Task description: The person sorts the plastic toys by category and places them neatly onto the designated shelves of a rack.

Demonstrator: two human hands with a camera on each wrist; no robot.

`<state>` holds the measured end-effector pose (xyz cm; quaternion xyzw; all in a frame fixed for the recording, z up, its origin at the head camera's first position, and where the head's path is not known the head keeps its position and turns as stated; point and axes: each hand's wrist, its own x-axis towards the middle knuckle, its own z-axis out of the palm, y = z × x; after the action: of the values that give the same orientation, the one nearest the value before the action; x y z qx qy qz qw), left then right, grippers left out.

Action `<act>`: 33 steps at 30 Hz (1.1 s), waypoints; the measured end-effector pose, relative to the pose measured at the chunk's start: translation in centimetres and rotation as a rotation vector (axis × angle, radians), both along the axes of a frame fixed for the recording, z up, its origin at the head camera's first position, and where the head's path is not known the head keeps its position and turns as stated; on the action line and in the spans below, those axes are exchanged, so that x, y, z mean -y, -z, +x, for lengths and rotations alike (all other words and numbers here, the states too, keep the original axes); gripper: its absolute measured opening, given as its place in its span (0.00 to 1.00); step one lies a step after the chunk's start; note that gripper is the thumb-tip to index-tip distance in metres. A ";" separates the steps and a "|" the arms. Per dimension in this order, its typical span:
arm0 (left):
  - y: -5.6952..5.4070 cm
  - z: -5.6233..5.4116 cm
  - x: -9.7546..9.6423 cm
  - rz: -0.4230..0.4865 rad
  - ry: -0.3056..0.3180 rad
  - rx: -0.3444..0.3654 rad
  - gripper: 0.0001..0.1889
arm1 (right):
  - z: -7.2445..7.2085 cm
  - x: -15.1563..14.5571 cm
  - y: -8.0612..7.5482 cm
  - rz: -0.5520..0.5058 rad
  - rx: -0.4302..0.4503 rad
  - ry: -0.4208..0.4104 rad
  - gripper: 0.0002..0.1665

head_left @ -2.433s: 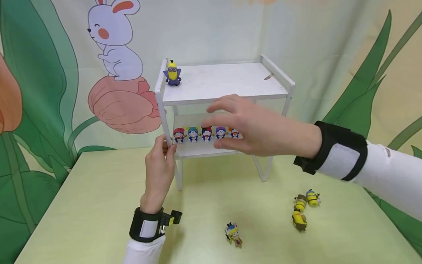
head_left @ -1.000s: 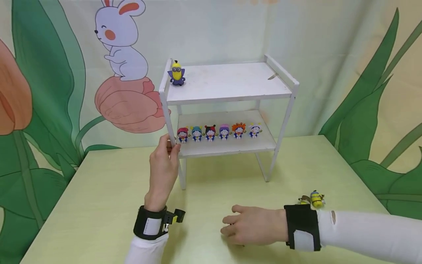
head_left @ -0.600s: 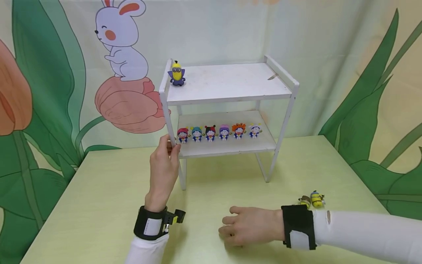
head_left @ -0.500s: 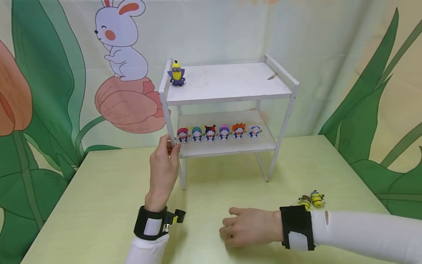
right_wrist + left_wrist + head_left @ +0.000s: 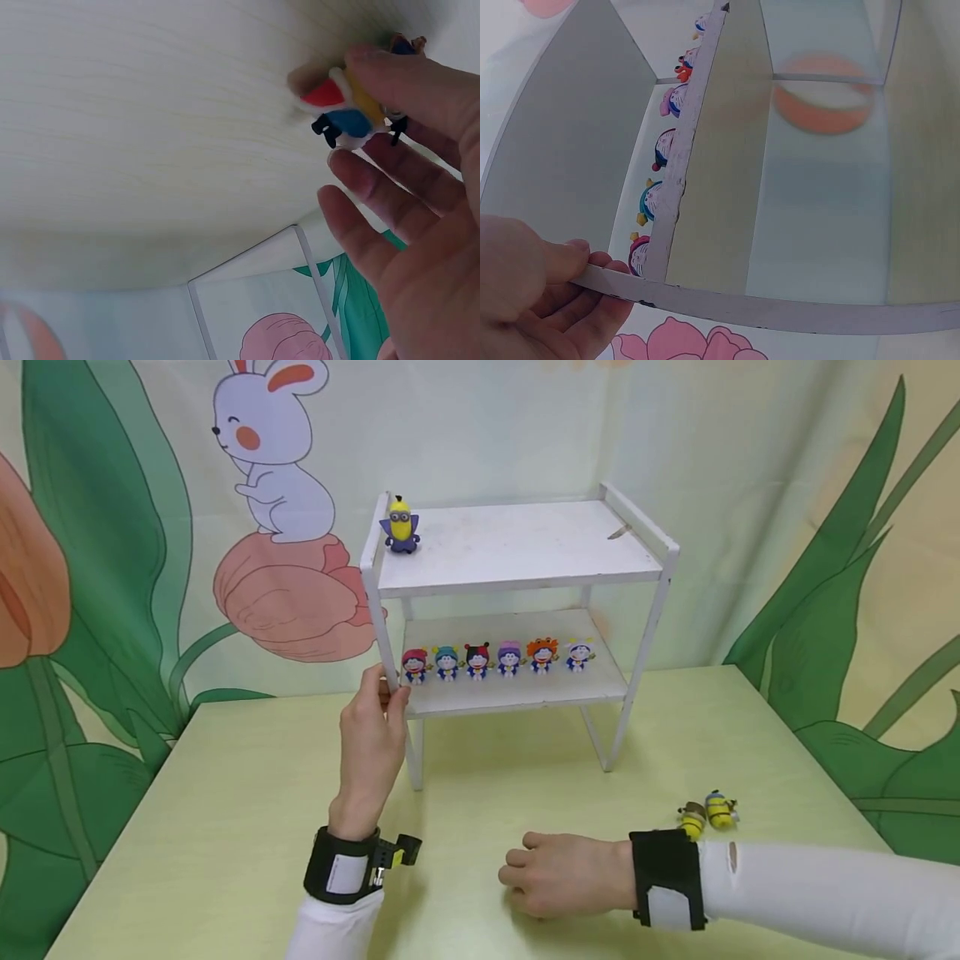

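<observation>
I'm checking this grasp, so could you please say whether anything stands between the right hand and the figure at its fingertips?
Nothing visible does: the right hand pinches the figure directly, as the right wrist view shows.

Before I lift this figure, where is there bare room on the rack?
The top shelf is open from the purple-winged figure at its left end to the right rail. The lower shelf is crowded with six figures; narrow strips lie bare in front and behind.
</observation>
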<state>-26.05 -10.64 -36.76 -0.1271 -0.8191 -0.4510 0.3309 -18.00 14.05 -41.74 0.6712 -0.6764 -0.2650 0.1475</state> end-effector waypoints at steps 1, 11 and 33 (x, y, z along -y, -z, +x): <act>0.0 0.0 0.0 0.000 -0.002 0.000 0.13 | 0.0 0.1 0.1 -0.003 -0.002 -0.004 0.08; 0.0 0.0 0.0 -0.008 0.000 0.020 0.15 | 0.0 0.1 -0.3 -0.028 0.037 -0.008 0.12; 0.0 -0.1 0.0 0.000 -0.006 0.003 0.14 | 0.6 2.3 -10.0 -0.178 0.149 -0.003 0.05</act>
<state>-26.11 -10.66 -36.79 -0.1241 -0.8200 -0.4502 0.3310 -17.36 11.71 -31.74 0.6744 -0.7053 -0.1528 0.1562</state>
